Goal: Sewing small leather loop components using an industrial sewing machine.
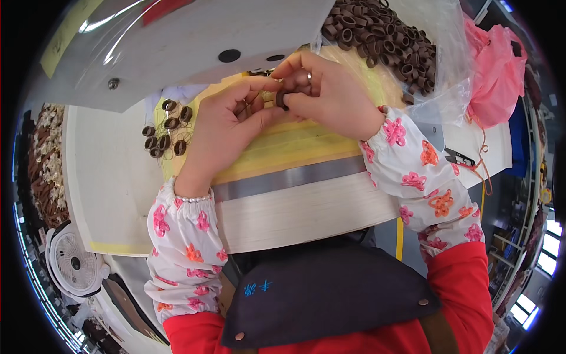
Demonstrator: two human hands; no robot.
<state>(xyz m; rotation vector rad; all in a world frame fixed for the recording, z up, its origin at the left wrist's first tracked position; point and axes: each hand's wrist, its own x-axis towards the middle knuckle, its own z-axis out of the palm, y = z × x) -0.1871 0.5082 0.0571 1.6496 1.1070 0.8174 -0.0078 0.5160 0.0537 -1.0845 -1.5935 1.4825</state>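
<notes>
Two red sleeves flank our dark apron, nearest of all, with white sleeve covers patterned in pink and orange flowers reaching our wrists. Beyond them lies the pale front of our table, then a grey strip and a yellow surface. Above it we hold a small brown loop, pinched between the thumb and fingers of our right hand, which wears a silver band. The fingers of our left hand are bent narrowly together just beside the loop; whether they grip it as well, we cannot tell. To our left, a loose cluster of brown loops lies among fine dark threads. On our right, a black tool rests near a reddish cord. Past our hands, a pale grey panel with dark oval openings stands over the table, beside a heap of brown loops on clear plastic and a pink plastic bag. Off to the left stands a white fan.
</notes>
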